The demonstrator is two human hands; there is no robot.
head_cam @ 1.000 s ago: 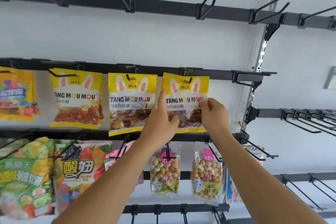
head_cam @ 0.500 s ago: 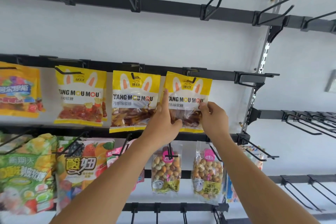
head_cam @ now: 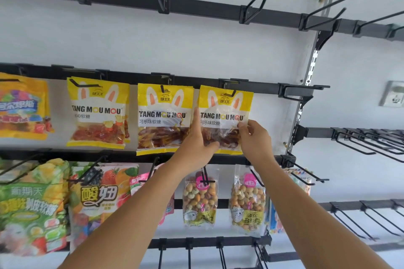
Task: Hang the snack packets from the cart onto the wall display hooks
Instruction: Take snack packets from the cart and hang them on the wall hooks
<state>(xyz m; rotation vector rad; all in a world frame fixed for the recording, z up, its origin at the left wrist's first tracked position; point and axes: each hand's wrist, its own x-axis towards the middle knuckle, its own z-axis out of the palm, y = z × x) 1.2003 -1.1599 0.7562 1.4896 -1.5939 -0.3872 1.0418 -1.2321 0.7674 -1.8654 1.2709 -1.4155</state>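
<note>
Head view, left hand [head_cam: 197, 148] and right hand [head_cam: 254, 140] each with grip pinching the cola gummy packet [head_cam: 225, 113], hook [head_cam: 229, 94] above them, nut packets [head_cam: 200, 199] below.

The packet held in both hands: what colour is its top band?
Yellow, with white rabbit ears, on the packet; the head view shows it.

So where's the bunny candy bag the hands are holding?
In the head view, the rightmost Tang Mou Mou packet hangs on the middle rail, right of its twin packet, above the nut bags, held by the left hand and right hand.
</note>
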